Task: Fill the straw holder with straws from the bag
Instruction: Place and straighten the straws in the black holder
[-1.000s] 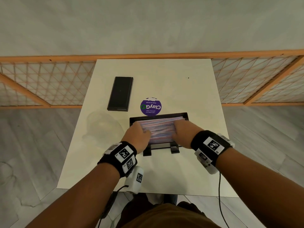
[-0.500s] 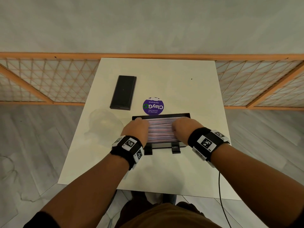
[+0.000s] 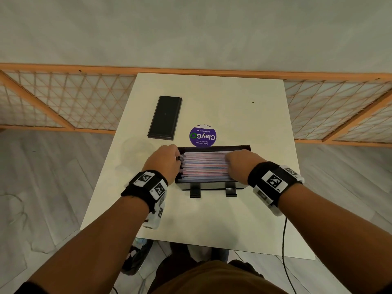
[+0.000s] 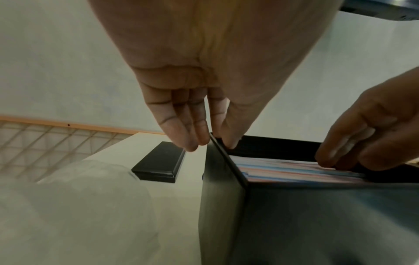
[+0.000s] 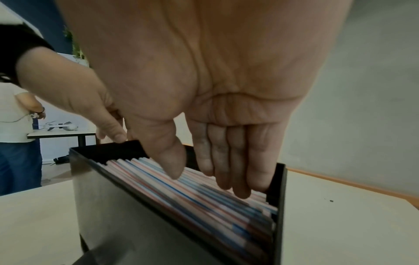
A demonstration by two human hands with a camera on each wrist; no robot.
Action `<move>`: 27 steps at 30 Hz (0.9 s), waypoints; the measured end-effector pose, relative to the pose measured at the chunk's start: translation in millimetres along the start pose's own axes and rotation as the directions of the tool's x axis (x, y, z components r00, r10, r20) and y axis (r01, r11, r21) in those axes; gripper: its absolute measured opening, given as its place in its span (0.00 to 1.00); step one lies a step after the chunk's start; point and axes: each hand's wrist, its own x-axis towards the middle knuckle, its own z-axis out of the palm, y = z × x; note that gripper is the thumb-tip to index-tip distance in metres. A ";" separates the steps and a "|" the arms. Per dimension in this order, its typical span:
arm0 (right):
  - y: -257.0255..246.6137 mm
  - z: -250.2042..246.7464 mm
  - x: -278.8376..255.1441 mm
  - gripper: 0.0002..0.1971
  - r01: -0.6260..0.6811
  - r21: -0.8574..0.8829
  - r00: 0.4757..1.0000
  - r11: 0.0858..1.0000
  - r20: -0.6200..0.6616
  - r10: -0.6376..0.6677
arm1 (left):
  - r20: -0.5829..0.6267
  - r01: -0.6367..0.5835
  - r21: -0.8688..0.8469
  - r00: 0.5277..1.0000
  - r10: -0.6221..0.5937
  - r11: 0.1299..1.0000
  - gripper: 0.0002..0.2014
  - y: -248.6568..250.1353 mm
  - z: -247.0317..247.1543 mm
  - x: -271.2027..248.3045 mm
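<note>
- The straw holder, a black open-topped box, stands on the white surface directly in front of the person, its long axis running left to right.
- The straws, striped pink, blue and white, lie flat inside it, parallel to that long axis and stacked close to the rim.
- The left hand is at the holder's left end wall. The left wrist view shows its fingers straight, the wall's top edge between thumb and fingers; whether it bears on the wall or only touches cannot be told.
- The right hand is over the right end of the stack. The right wrist view shows its fingers extended and together, tips resting on the straws just inside the right end wall. It holds nothing.
- Judgement: the hands bracket the stack end to end, so any next move works along the straws' length, squaring the ends and pressing the stack level. Each hand serves its own end.
- The clear bag lies flattened on the surface just left of the holder, beside the left hand; no straws can be made out in it.
- A flat black lid-like piece lies beyond the bag, and a round purple sticker sits just behind the holder. Neither obstructs the hands.
- Judgement: filling looks near complete.
</note>
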 end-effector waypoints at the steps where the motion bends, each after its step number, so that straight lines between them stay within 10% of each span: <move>1: -0.8 0.8 -2.2 0.06 0.014 0.000 1.000 1.000 -0.009 -0.014 | 0.014 0.005 -0.015 1.000 -0.005 1.000 0.09 -0.7 2.0 -2.4; 8: -27.3 -1.9 -20.5 0.12 0.191 -0.083 0.978 0.978 -0.069 -0.197 | -0.004 0.062 -0.205 0.998 -0.064 0.977 0.14 0.9 13.8 -13.8; 15: -85.0 0.6 16.8 0.20 0.531 -0.265 0.833 0.805 -0.007 -0.553 | 0.008 0.132 -0.339 0.991 -0.137 0.932 0.20 -6.3 14.0 -13.7; 27: -95.4 0.0 44.9 0.27 0.466 -0.343 0.876 0.816 0.047 -0.481 | 0.009 0.112 -0.411 0.993 -0.119 0.905 0.14 -20.1 17.7 -11.2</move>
